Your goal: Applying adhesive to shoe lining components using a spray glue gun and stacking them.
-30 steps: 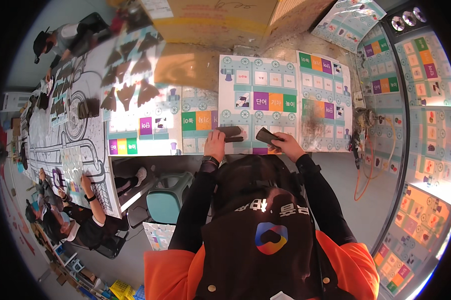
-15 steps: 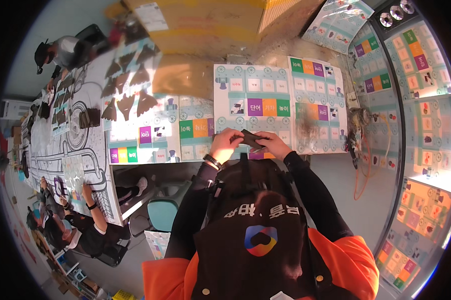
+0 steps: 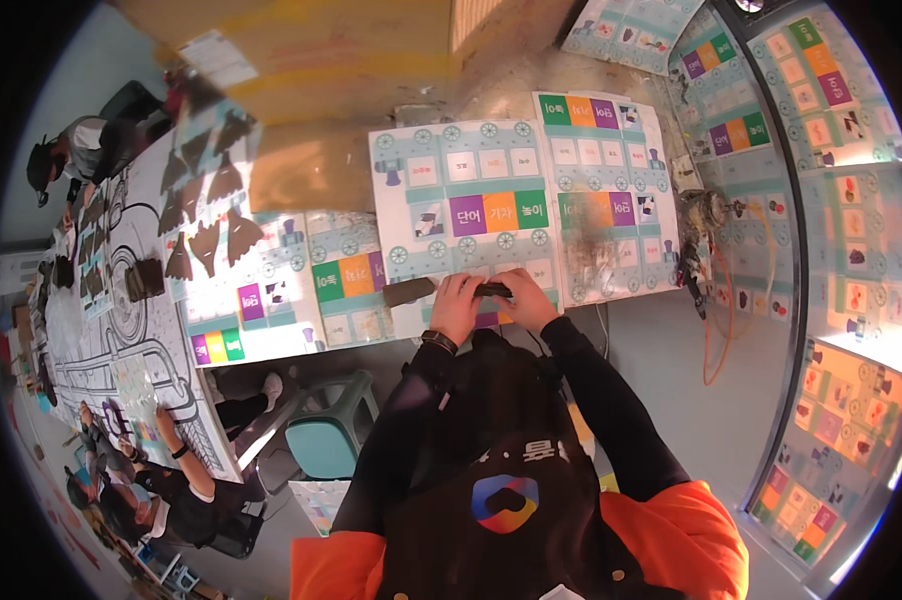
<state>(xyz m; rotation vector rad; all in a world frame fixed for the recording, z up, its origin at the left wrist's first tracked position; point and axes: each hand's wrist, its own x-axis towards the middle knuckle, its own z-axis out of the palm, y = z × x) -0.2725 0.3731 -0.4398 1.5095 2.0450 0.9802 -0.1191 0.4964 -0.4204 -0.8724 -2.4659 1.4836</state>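
Black-sleeved forearms [image 3: 599,388] angle inward; the left hand [image 3: 455,309] and right hand [image 3: 527,301], close together, curl and grip flat dark-brown material [image 3: 409,291], apparently cloth, jutting out left of the left hand.

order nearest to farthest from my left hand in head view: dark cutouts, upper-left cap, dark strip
1. Dark strip: at the left hand, poking out leftward.
2. Dark cutouts: farther left.
3. Cap: far upper left.

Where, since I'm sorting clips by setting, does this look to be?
Probably a small workshop: dark pieces laid out, a teal stool, and people at a long table.
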